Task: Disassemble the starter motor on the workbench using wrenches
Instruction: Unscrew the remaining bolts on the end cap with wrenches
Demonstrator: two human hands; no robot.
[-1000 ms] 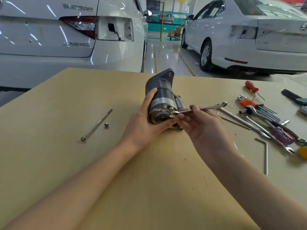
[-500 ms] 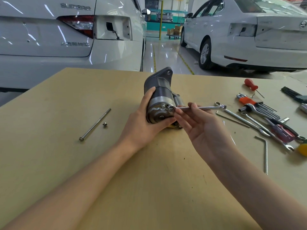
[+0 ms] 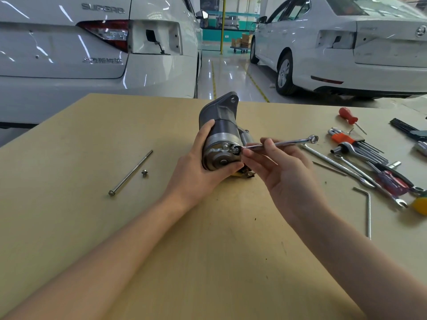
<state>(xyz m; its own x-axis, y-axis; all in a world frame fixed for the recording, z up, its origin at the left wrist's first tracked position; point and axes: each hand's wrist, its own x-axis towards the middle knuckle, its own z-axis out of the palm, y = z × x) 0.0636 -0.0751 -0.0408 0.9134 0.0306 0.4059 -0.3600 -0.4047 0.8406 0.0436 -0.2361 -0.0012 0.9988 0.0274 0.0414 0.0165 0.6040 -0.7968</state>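
Note:
The grey starter motor (image 3: 220,125) lies on the wooden workbench (image 3: 92,139), its shiny end cap facing me. My left hand (image 3: 198,172) wraps the cap end from the left and below and holds the motor steady. My right hand (image 3: 277,167) pinches a slim double ring wrench (image 3: 286,143) by its shaft between thumb and fingers. The wrench's near ring sits over a bolt head on the end cap, and its far ring points right and slightly up.
A long through bolt (image 3: 131,173) and a small screw (image 3: 144,173) lie on the bench to the left. Several wrenches, hex keys (image 3: 360,146), screwdrivers (image 3: 347,115) and a bent rod (image 3: 367,209) are spread at the right. Two white cars stand beyond the bench's far edge.
The wrench's near ring has moved up from the lower cap onto the bolt head. Its free end has swung upward and my right fingers have shifted along the shaft.

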